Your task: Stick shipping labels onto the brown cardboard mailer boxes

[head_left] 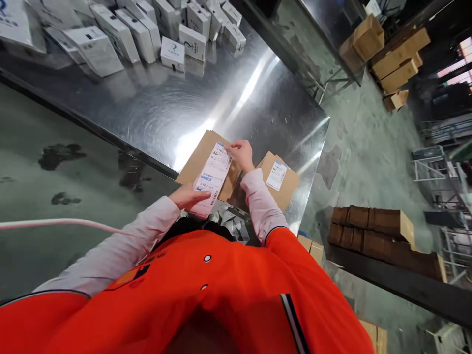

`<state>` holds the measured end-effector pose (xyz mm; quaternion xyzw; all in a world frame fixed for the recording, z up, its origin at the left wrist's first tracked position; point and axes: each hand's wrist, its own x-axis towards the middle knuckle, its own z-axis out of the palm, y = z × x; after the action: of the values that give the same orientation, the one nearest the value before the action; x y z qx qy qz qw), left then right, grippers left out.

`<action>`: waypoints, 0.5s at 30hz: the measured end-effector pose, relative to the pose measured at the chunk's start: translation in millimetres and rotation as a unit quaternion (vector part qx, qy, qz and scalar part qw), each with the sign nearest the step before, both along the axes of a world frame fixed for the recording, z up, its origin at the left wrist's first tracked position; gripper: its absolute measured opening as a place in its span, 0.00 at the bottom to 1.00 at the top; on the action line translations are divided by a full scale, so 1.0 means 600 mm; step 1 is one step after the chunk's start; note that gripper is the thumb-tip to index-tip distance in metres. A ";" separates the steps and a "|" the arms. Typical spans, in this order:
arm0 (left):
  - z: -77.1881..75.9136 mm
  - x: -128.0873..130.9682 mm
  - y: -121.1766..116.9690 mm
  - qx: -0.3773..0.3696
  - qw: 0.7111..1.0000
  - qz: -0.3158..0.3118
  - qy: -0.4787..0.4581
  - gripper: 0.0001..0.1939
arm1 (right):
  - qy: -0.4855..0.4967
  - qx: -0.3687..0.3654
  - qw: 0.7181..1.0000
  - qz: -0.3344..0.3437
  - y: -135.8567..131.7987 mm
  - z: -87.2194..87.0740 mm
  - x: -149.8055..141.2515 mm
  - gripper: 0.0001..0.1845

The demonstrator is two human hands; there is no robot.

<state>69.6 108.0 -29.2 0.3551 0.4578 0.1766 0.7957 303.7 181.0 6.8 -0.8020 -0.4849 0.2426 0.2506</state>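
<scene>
My left hand [189,196] lies across the lower part of a white barcoded shipping label [213,178], and its fingers seem to grip the label. My right hand [240,153] pinches the label's top corner. Under the label sits a brown cardboard mailer [206,164] on the steel table [221,110]. To the right of my right forearm lies a second cardboard mailer [285,184], with a smaller white label [276,175] on it. Several white product boxes [173,54] stand in a loose group at the table's far end.
A crumpled silver foil bag [232,223] lies near the table's edge below my arms. A pale cable [55,223] runs along the left. Dark brown boxes [372,228] sit on a rack at right, and cardboard boxes [400,59] stand further off on the concrete floor.
</scene>
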 end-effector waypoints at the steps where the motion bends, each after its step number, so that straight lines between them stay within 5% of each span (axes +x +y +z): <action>1: -0.005 -0.003 -0.001 -0.010 1.000 0.002 -0.004 0.38 | -0.008 -0.012 1.000 -0.015 0.018 -0.006 0.006 0.07; 9: -0.061 -0.049 -0.058 -0.074 0.996 -0.035 0.039 0.34 | -0.086 -0.031 0.994 -0.057 0.035 -0.060 0.013 0.17; 12: -0.077 -0.108 -0.095 -0.061 0.994 -0.067 0.056 0.29 | -0.174 0.000 0.982 0.070 0.013 -0.052 -0.022 0.30; 14: -0.067 -0.140 -0.110 -0.048 0.995 -0.087 0.025 0.27 | -0.191 -0.017 0.952 0.238 -0.009 -0.042 -0.059 0.34; 15: -0.056 -0.149 -0.110 -0.037 0.996 -0.086 0.004 0.27 | -0.204 -0.046 0.943 0.258 -0.022 -0.039 -0.079 0.36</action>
<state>-19.7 41.8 -62.7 0.3639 0.4347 0.0888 0.8190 256.3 167.9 -16.9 -0.6926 -0.7040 0.1521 0.0380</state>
